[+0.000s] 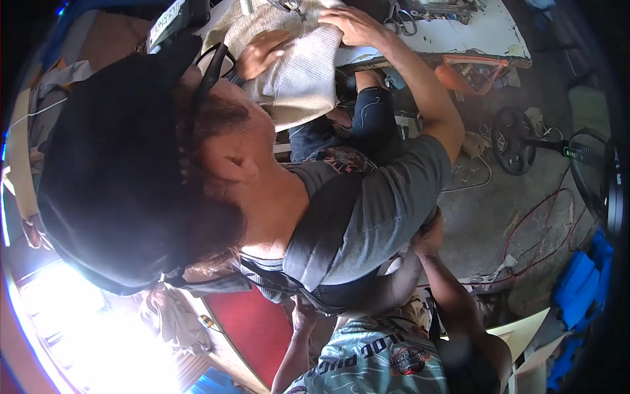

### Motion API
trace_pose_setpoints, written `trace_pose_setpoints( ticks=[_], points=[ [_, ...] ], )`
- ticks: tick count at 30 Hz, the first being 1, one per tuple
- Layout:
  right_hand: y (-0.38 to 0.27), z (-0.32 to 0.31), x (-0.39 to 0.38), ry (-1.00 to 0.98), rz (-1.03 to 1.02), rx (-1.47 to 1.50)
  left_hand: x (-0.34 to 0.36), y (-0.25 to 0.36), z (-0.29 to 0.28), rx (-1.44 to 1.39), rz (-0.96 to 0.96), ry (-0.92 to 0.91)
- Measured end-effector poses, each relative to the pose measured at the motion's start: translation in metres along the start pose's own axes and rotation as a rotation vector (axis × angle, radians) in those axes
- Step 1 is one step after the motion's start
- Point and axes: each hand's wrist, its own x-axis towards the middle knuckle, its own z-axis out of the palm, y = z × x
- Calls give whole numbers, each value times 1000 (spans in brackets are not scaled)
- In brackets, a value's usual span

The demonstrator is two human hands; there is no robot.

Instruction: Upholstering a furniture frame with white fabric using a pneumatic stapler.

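Note:
My left hand (pixel 303 314) is closed at the lower edge of a co-worker's black straps (pixel 275 276); what it grips is unclear. My right hand (pixel 428 233) is closed beside that person's grey-shirted side (pixel 374 223), its hold partly hidden. The co-worker, in a black cap (pixel 111 171), leans over a white worktable (pixel 499 39), both their hands (pixel 351 26) on beige woven fabric (pixel 305 82). My patterned jersey (pixel 367 361) fills the bottom.
Scissors (pixel 400 20) lie on the worktable, with an orange container (pixel 466 75) below its edge. At right are a dark wheel (pixel 512 138), red cables (pixel 538 203) and blue pieces (pixel 584 282). A red board (pixel 246 322) and pale panels (pixel 531 322) flank me.

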Motion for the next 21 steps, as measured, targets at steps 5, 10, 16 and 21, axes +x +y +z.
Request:
trace_pose_setpoints(
  ticks=[5,10,16,21],
  points=[
    [4,-2,-8,7,-24,-21,-7,1,-3,-39,22,19],
    [-7,-8,-11,-12,-29,-59,-8,-6,-9,18,29,9],
    [-22,-8,-7,-68,126,13,3,-21,-1,-98,-58,-28],
    [-12,-3,-7,2,19,-76,19,-51,9,186,353,-26]
  ],
)
